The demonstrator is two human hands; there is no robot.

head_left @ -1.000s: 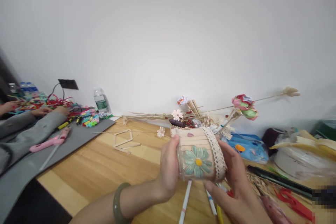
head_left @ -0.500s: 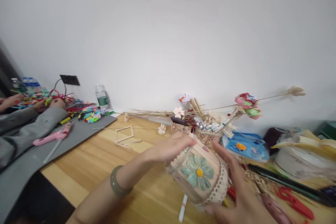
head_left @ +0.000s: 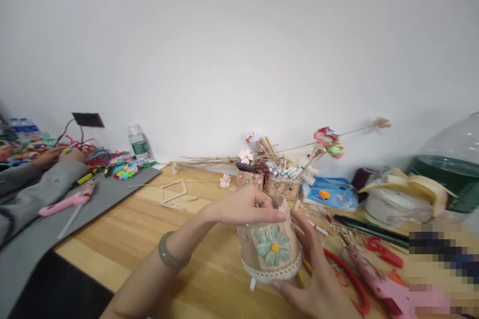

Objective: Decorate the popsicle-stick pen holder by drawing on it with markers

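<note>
I hold a small pot made of wooden craft sticks (head_left: 270,246) upright above the wooden table (head_left: 149,229). A teal fabric flower with a yellow centre faces me, and white lace runs round the pot's lower edge. My left hand (head_left: 243,207) lies curled over its top rim, a green bangle on that wrist. My right hand (head_left: 318,279) cups the pot from the right and underneath.
Behind stand two similar stick pots with pens (head_left: 282,179), dried stems and paper flowers (head_left: 329,142). Red scissors (head_left: 348,279), a pink glue gun (head_left: 377,284) and a blue packet (head_left: 329,194) lie right. At left, another person's grey sleeves (head_left: 33,184), a grey mat, a water bottle (head_left: 138,142).
The pot has turned from lying sideways with the lace at the right to upright with the lace at the bottom. My left hand moved from its side onto its top.
</note>
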